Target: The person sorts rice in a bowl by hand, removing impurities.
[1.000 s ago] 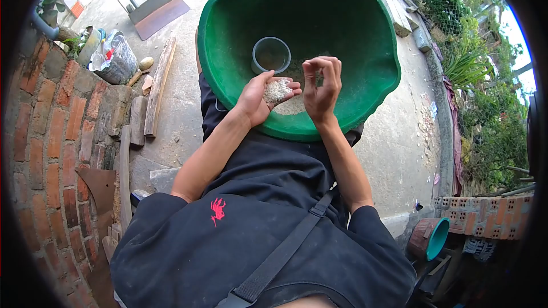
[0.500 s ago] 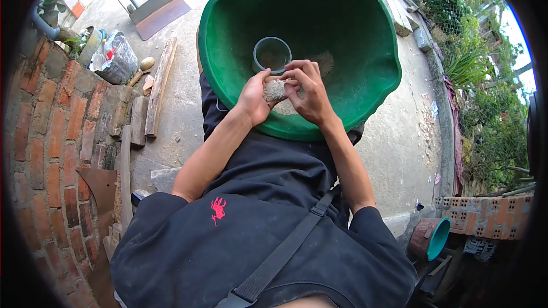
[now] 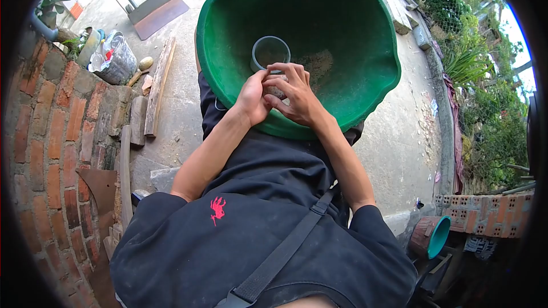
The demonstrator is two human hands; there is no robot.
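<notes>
A green basin (image 3: 354, 28) sits at the lap. Inside it a clear cup (image 3: 269, 51) stands upright, with pale grit (image 3: 317, 63) just beside it. Above the near rim the left hand (image 3: 253, 100) is cupped and the right hand (image 3: 298, 96) lies across its palm. Their grip is hidden, so I cannot tell what it pinches.

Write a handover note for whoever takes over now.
Left hand: cupped palm-up over the green basin at its near rim; what it holds is hidden.
Right hand: fingers laid across the left palm, covering it.
Clear cup: upright in the basin, just beyond the hands; pale grit lies beside it.
Done: some grit is in the basin. Left: probably sorting whatever is between the palms; cup fill unclear.
</notes>
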